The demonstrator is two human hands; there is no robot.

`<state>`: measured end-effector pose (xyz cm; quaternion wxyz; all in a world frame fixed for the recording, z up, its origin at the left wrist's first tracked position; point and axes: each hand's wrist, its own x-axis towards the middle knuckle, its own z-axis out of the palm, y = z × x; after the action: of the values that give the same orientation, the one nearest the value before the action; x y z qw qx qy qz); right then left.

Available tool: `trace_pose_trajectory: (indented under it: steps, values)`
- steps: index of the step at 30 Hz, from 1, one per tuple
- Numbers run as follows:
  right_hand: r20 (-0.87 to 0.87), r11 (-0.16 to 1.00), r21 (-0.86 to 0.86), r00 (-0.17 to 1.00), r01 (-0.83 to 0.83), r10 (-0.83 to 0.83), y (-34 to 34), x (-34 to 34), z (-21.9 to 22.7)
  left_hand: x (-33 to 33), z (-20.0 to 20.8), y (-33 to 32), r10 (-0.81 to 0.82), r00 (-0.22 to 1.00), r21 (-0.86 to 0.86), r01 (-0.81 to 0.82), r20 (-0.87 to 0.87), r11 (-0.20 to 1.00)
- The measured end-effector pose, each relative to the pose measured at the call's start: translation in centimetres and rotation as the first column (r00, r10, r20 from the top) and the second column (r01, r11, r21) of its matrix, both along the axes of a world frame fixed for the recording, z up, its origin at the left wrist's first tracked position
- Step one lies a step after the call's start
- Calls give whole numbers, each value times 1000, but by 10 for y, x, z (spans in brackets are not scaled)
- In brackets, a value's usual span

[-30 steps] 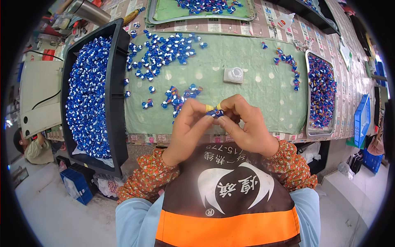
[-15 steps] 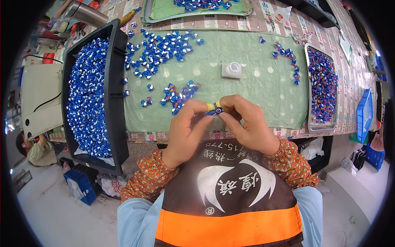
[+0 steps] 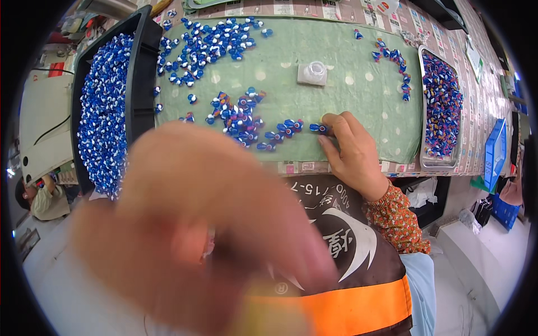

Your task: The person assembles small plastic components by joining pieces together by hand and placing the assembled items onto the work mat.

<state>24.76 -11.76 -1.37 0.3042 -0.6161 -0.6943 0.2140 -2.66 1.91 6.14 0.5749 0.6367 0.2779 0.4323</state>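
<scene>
On the green, white-dotted cloth (image 3: 269, 95), a small round white plastic jar (image 3: 315, 73) is shown. Just nearer the wearer than the jar, a glossy blue beadlike piece (image 3: 318, 128) is met by the right hand (image 3: 357, 154), thumb and forefinger curved toward it; whether it is pinched cannot be told. The left hand (image 3: 204, 187), left of the jar and nearer the wearer, is blurred, its grip indeterminable.

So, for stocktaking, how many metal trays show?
2: one metal tray right of the green mat, another tray cut off at the top edge. The left hand may hide more.
</scene>
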Motion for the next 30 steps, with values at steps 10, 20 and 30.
trace_pose_trajectory:
  steps: [10, 20, 30]
  values:
    - [-231, 976, -53, 948, 211, -218, -26, 31, -23, -94, 53, -144, -75, 994, 26, 73, 76, 997]
    - [-283, 964, 90, 934, 252, -218, -29, 36, -42, -149, 86, -178, -109, 989, 98, 99, 96, 990]
    - [-260, 968, 156, 953, 199, -154, -28, 35, -44, -153, 90, -201, -109, 984, 155, 88, 137, 984]
